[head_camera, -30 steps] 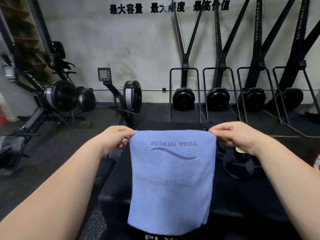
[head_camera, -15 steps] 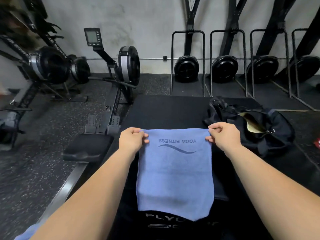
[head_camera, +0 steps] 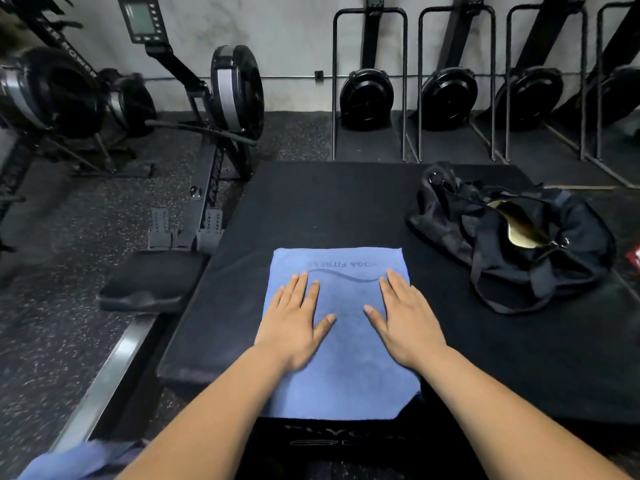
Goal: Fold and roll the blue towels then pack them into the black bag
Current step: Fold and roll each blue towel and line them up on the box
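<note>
A blue towel (head_camera: 341, 372) with a dark "YOGA FITNESS" print lies flat on the black plyo box (head_camera: 329, 209), its near edge hanging over the box front. My left hand (head_camera: 294, 318) presses flat on the towel's left half, fingers straight. My right hand (head_camera: 405, 317) lies flat on its right half in the same way. The black bag (head_camera: 512, 251) sits on the box's right side, unzipped, with a pale lining showing inside. More blue towel fabric (head_camera: 76, 460) shows at the bottom left corner.
A rowing machine (head_camera: 194, 188) with its seat (head_camera: 149, 282) and rail stands just left of the box. More rowers fill the far left. Ski machines (head_camera: 367, 95) line the back wall. A small red object (head_camera: 633, 256) lies at the right edge.
Both hands lowered the towel onto the box, let go of its top corners and now lie flat on it. The head view tilted further down.
</note>
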The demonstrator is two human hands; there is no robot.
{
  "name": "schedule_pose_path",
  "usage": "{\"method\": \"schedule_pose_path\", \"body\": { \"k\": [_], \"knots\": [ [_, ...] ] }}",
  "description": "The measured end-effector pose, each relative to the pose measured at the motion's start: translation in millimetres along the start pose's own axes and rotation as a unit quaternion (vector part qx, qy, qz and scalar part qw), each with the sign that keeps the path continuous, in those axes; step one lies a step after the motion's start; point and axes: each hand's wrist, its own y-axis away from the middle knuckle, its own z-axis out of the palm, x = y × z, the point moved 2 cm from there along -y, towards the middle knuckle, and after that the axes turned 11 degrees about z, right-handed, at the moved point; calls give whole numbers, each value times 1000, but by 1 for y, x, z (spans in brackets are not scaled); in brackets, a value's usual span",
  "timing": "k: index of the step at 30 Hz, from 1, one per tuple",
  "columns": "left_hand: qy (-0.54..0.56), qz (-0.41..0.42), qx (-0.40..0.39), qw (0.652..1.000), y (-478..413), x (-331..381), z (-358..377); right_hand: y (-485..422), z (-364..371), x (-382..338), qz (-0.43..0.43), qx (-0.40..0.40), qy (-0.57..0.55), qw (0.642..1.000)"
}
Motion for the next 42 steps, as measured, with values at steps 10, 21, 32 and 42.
{"method": "schedule_pose_path", "body": {
  "k": [10,21,32,42],
  "knots": [
    [-91,54,69,992,-13,-8,-6,-8,-5,22,-25,75,-124,989],
    [-53,134,7,990,32,69,20,80,-7,69,36,121,-197,972],
    [-56,118,4,991,35,72,20,96,-21,75,-9,13,-280,960],
    [-58,117,10,991,34,72,21,102,-24,62,-29,-42,-357,933]
  ]
}}
